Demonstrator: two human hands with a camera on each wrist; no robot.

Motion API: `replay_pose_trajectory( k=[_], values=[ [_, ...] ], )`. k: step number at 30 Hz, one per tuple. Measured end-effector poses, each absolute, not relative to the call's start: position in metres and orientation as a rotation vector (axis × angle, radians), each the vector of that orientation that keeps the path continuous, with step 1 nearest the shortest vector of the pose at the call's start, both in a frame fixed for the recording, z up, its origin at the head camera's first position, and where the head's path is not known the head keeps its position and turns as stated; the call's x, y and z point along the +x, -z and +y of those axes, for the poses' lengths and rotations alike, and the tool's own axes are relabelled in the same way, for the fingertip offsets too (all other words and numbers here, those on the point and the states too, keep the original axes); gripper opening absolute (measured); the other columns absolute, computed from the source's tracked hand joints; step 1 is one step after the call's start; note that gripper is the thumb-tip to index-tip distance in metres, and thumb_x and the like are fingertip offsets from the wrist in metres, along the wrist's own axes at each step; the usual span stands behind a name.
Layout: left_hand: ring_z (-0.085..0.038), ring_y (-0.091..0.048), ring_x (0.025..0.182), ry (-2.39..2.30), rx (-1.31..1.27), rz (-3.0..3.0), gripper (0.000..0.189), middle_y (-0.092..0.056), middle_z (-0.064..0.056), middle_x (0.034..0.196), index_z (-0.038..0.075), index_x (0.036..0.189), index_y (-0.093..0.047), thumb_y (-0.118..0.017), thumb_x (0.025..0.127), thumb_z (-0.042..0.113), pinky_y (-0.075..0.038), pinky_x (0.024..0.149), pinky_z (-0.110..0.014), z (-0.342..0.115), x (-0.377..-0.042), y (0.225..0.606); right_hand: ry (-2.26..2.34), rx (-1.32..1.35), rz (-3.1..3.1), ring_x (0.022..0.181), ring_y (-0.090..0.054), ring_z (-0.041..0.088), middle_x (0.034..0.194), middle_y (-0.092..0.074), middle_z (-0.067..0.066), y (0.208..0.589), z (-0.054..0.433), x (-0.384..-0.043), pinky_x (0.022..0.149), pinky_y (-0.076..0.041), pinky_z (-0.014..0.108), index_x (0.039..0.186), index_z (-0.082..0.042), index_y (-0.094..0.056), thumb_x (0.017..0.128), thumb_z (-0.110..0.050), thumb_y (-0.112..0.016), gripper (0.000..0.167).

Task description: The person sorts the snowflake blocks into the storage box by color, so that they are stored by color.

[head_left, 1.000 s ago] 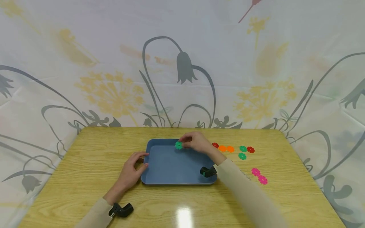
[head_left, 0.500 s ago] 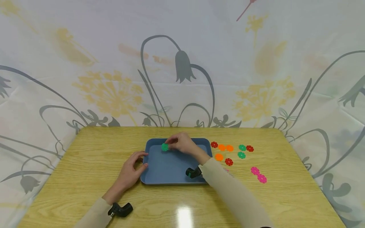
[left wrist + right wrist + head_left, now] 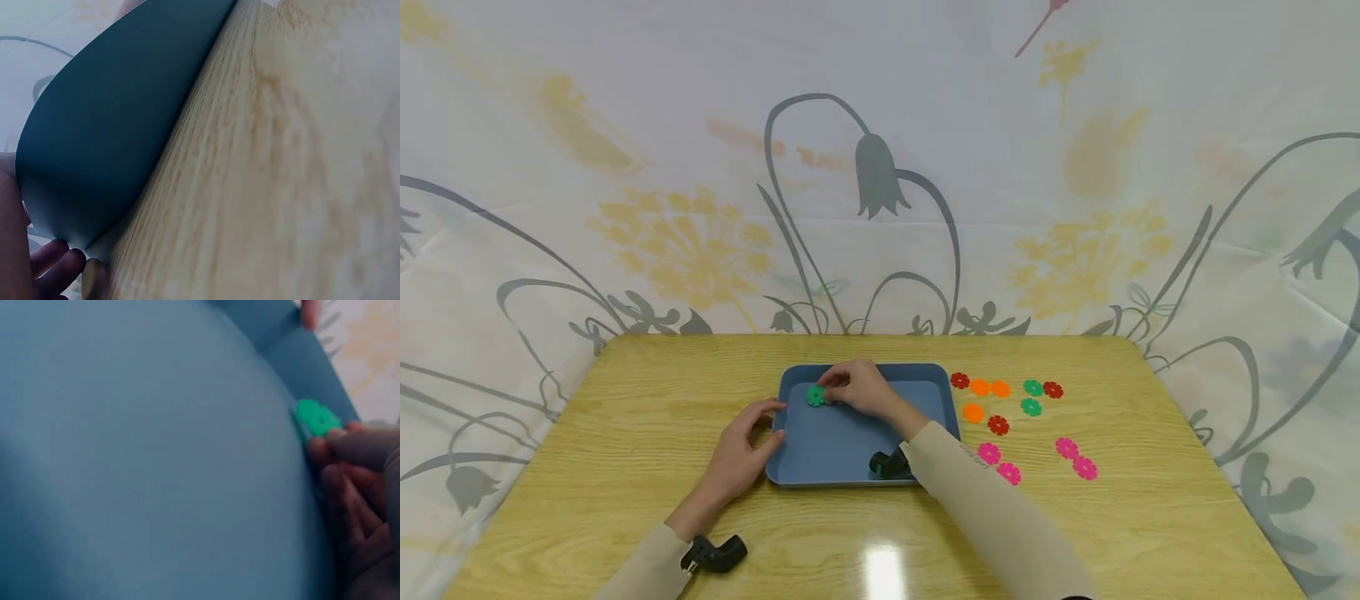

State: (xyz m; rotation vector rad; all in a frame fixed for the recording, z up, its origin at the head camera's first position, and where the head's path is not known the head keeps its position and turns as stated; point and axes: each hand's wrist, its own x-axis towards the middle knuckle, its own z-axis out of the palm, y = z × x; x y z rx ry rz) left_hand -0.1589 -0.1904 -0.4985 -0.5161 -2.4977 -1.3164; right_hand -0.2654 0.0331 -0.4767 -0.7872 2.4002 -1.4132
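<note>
A blue rectangular tray (image 3: 850,450) lies on the wooden table. My left hand (image 3: 739,450) holds its left rim, the thumb and a fingertip reaching over the edge; in the left wrist view, fingers (image 3: 59,265) curl against the outside of the tray near a corner. My right hand (image 3: 861,390) is over the tray's far left part, pinching a green flower-shaped plastic disc (image 3: 816,396) between thumb and finger. In the right wrist view the green disc (image 3: 317,417) shows upright near the tray's far wall. Whether it touches the tray floor I cannot tell.
Right of the tray lie more flower discs: red (image 3: 998,425), orange (image 3: 973,413), green (image 3: 1032,407) and pink (image 3: 1066,448). Some pink ones lie close beside the right sleeve (image 3: 992,500). A patterned cloth (image 3: 880,250) hangs behind the table's far edge.
My right hand has carried the green disc leftward across the tray and slightly lower. Discs hidden by the right arm have come into view. My left hand stays on the tray rim.
</note>
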Motion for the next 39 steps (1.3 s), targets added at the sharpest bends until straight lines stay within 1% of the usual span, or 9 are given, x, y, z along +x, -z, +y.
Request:
replay_pose_trajectory(
  k=[4,9,17,25,31,36,39],
  values=[
    [-0.017,-0.055,0.093,1.314,-0.506,-2.493,0.036,-0.054,-0.005,0.124,0.01,0.122,-0.058,-0.065,0.087,0.009,-0.044,0.079,-0.038,-0.191,-0.159,0.5,1.464,-0.808,2.397,0.069,-0.063,0.01,0.08,-0.067,-0.003,0.482,0.033,-0.266,0.061,-0.05,0.027,0.098,-0.01,-0.071,0.086,-0.01,-0.066,0.012],
    [-0.017,-0.055,0.093,1.299,-0.51,-2.497,0.036,-0.054,-0.007,0.125,0.01,0.122,-0.058,-0.064,0.088,0.009,-0.045,0.078,-0.039,-0.192,-0.16,0.501,1.498,-0.8,2.403,0.065,-0.063,0.01,0.076,-0.067,-0.004,0.488,0.032,-0.268,0.058,-0.05,0.027,0.096,-0.01,-0.072,0.086,-0.012,-0.067,0.011],
    [-0.017,-0.055,0.094,1.301,-0.49,-2.53,0.035,-0.055,-0.004,0.122,0.011,0.123,-0.057,-0.064,0.088,0.012,-0.044,0.079,-0.042,-0.192,-0.158,0.498,1.5,-0.7,2.403,0.066,-0.064,0.011,0.076,-0.068,-0.005,0.488,0.029,-0.267,0.06,-0.05,0.028,0.096,-0.013,-0.074,0.084,-0.018,-0.071,0.014],
    [-0.017,-0.056,0.093,1.304,-0.496,-2.512,0.035,-0.056,-0.004,0.121,0.009,0.122,-0.058,-0.065,0.088,0.011,-0.044,0.078,-0.041,-0.191,-0.159,0.499,1.498,-0.68,2.392,0.067,-0.064,0.012,0.076,-0.068,-0.005,0.487,0.033,-0.269,0.06,-0.051,0.029,0.097,-0.015,-0.074,0.084,-0.02,-0.07,0.014],
    [-0.018,-0.056,0.092,1.292,-0.503,-2.506,0.035,-0.056,-0.004,0.12,0.01,0.122,-0.058,-0.064,0.088,0.011,-0.044,0.079,-0.04,-0.192,-0.16,0.501,1.493,-0.683,2.316,0.073,-0.065,0.014,0.081,-0.069,-0.002,0.477,0.038,-0.271,0.063,-0.052,0.029,0.101,-0.013,-0.073,0.085,-0.017,-0.069,0.017],
    [-0.017,-0.056,0.093,1.297,-0.493,-2.509,0.035,-0.056,-0.003,0.12,0.013,0.122,-0.058,-0.065,0.088,0.011,-0.044,0.079,-0.04,-0.191,-0.159,0.5,1.486,-0.681,2.286,0.08,-0.065,0.012,0.091,-0.069,-0.004,0.465,0.047,-0.273,0.068,-0.052,0.029,0.105,-0.012,-0.072,0.085,-0.019,-0.07,0.022],
    [-0.017,-0.056,0.092,1.292,-0.496,-2.508,0.035,-0.056,-0.003,0.119,0.012,0.122,-0.058,-0.065,0.088,0.012,-0.044,0.078,-0.041,-0.191,-0.159,0.499,1.496,-0.677,2.26,0.085,-0.065,0.013,0.097,-0.069,-0.001,0.457,0.056,-0.274,0.073,-0.052,0.03,0.108,-0.01,-0.071,0.085,-0.018,-0.069,0.024]
  ],
)
